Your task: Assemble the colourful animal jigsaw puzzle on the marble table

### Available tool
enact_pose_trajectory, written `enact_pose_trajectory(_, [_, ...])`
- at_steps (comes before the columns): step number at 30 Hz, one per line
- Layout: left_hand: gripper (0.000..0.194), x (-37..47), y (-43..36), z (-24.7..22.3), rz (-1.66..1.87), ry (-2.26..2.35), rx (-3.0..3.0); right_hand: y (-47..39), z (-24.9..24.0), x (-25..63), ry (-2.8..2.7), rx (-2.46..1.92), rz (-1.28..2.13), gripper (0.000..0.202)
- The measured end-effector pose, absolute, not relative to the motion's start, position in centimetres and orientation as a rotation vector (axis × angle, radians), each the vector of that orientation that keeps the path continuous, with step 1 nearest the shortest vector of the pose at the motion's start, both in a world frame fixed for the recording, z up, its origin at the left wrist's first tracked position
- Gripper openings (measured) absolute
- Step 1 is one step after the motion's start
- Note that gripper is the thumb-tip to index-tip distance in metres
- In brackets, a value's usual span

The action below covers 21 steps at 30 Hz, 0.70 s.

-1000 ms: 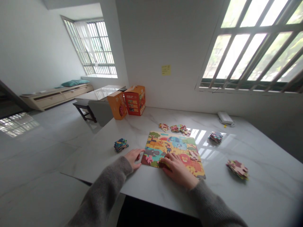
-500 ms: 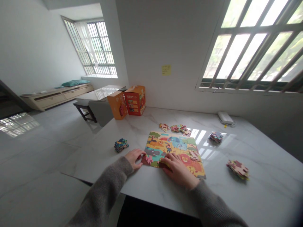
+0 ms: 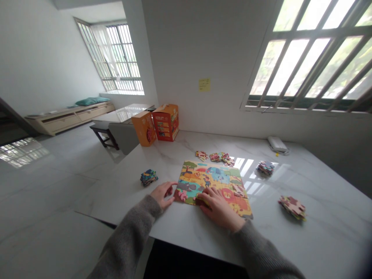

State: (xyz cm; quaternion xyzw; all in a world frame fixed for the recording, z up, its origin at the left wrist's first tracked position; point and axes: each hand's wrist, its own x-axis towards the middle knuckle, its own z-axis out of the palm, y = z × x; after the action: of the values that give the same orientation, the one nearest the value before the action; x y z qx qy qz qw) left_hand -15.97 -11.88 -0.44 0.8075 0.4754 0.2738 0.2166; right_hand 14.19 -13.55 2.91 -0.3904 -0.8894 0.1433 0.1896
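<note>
A colourful animal puzzle (image 3: 215,176) lies flat on the white marbled table (image 3: 180,236), its pieces joined into a rectangle. At its lower left corner is my left hand (image 3: 162,195), thumb and fingers apart, with nothing between them. My right hand (image 3: 216,205) rests on the puzzle's lower middle, fingers curled over a yellow and green piece near its front edge. Whether that piece is gripped or only pressed, I cannot make out. Loose pieces (image 3: 217,157) lie just behind the puzzle.
Piles of pieces sit to the left (image 3: 148,177), at the back right (image 3: 265,168) and at the right (image 3: 292,207). Two orange boxes (image 3: 166,123) stand at the back left. A white device (image 3: 277,144) with a cable lies near the wall.
My left hand has drawn slightly left, away from the puzzle's left edge. My right hand has hardly moved.
</note>
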Motion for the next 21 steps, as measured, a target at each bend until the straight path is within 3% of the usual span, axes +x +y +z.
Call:
enact_pose_trajectory(8, [0.054, -15.8, -12.3, -1.1, 1.012, 1.416, 2.192, -13.2, 2.7, 14.5, -2.321, -1.142, 0.347, 0.034])
enact_pose_trajectory(12, [0.036, -16.0, -12.1, -1.0, 1.156, 1.420, 2.210, -11.4, 3.2, 16.1, -2.248, -1.227, 0.278, 0.026])
enact_pose_trajectory(21, [0.024, -15.8, -12.0, -0.6, 1.135, 1.440, 2.293, -3.3, 3.4, 18.9, -2.408, -1.256, 0.235, 0.030])
